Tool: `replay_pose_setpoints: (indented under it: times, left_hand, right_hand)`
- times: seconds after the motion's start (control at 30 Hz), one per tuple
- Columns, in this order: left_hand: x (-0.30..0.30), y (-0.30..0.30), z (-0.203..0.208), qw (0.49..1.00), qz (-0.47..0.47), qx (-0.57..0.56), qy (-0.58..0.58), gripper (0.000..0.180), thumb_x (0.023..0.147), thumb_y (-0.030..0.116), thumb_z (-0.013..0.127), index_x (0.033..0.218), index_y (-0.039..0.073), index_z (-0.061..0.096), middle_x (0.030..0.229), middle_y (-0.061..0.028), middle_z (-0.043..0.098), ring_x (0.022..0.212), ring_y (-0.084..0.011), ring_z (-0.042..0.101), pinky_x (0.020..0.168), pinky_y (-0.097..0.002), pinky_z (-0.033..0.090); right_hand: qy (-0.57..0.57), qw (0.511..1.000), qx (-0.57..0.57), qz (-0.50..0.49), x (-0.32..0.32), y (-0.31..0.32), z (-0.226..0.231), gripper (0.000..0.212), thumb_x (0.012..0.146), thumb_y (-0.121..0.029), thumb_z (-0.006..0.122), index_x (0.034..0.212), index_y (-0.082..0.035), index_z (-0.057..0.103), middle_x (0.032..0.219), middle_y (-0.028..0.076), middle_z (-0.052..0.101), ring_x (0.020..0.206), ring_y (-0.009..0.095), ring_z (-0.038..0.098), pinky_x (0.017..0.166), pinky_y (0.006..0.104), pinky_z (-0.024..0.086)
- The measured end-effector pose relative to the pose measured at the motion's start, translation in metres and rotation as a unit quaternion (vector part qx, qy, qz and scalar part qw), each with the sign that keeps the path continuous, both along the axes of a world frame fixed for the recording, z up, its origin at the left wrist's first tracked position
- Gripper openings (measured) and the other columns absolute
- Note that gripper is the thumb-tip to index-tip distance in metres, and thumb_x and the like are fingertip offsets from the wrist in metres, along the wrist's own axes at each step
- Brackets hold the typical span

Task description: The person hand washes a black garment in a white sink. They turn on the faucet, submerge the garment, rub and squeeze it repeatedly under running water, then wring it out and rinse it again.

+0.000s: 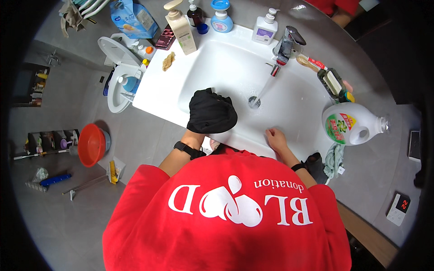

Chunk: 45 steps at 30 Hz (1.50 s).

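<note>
A black cloth (211,111) hangs bunched over the front left rim of the white sink (226,58). My left hand (194,135) is wrapped inside it, so only the wrist with a black watch shows. The fingers of my right hand (275,137) rest on the sink's front rim and hold nothing. Water runs from the chrome faucet (287,45) down to the drain (254,102), just right of the cloth.
A white detergent jug (352,124) lies on its side on the counter at right, above a teal rag (334,160). Pump bottles (183,29) line the back rim. At left are a toilet (120,77) and a red basin (90,144) on the floor.
</note>
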<state>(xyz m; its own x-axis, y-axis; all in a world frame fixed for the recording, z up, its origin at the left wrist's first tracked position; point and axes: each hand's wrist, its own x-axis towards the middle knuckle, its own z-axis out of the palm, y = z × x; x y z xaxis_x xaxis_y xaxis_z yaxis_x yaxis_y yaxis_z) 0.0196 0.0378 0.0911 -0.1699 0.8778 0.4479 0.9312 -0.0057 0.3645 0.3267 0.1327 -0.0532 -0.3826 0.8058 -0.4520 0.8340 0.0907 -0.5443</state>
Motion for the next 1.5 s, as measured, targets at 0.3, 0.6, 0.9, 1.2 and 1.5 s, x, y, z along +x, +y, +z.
replay_pose_setpoints:
  times: [0.3,0.6,0.9,1.2,1.5]
  left_hand:
    - [0.002,0.000,-0.001,0.999,0.036,0.009,-0.002,0.014,0.066,0.014,0.061,0.053,0.012,0.057,0.056,-0.0077,0.059,0.054,-0.0291,0.059,0.069,-0.0368,0.054]
    - [0.011,-0.004,0.020,0.999,0.042,-0.019,0.001,0.015,0.069,0.016,0.060,0.055,0.011,0.056,0.058,-0.0085,0.059,0.054,-0.0304,0.059,0.064,-0.0382,0.052]
    - [0.007,-0.005,0.012,0.999,0.023,-0.039,0.016,0.012,0.068,0.022,0.063,0.062,0.012,0.062,0.064,-0.0080,0.063,0.064,-0.0301,0.062,0.067,-0.0401,0.051]
    - [0.004,-0.006,0.004,0.999,0.012,-0.024,0.044,0.010,0.068,0.023,0.065,0.063,0.014,0.064,0.064,-0.0073,0.062,0.065,-0.0295,0.061,0.064,-0.0406,0.049]
    - [0.008,0.001,-0.009,0.998,-0.012,0.028,0.056,0.009,0.068,0.020,0.066,0.061,0.016,0.064,0.061,-0.0071,0.059,0.061,-0.0289,0.058,0.059,-0.0394,0.045]
  right_hand:
    - [0.010,1.000,0.001,-0.009,0.003,0.000,-0.001,0.038,0.091,-0.035,0.059,0.103,0.000,0.069,0.098,0.018,0.071,0.093,0.034,0.068,0.084,0.0397,0.051]
    - [0.018,1.000,-0.008,-0.021,0.007,0.001,-0.007,0.038,0.091,-0.034,0.059,0.104,-0.001,0.069,0.098,0.018,0.071,0.093,0.033,0.068,0.083,0.0387,0.052]
    - [0.020,0.999,-0.011,-0.036,0.009,0.002,-0.014,0.038,0.090,-0.035,0.060,0.104,-0.001,0.070,0.098,0.018,0.072,0.093,0.033,0.069,0.084,0.0390,0.052]
    - [0.012,0.999,-0.002,-0.042,0.009,0.001,-0.012,0.036,0.089,-0.033,0.061,0.102,0.000,0.070,0.094,0.016,0.072,0.088,0.029,0.069,0.080,0.0372,0.052]
    - [0.023,0.999,-0.009,-0.029,0.008,0.001,-0.010,0.039,0.090,-0.035,0.059,0.103,0.000,0.069,0.097,0.019,0.071,0.092,0.034,0.068,0.083,0.0404,0.051]
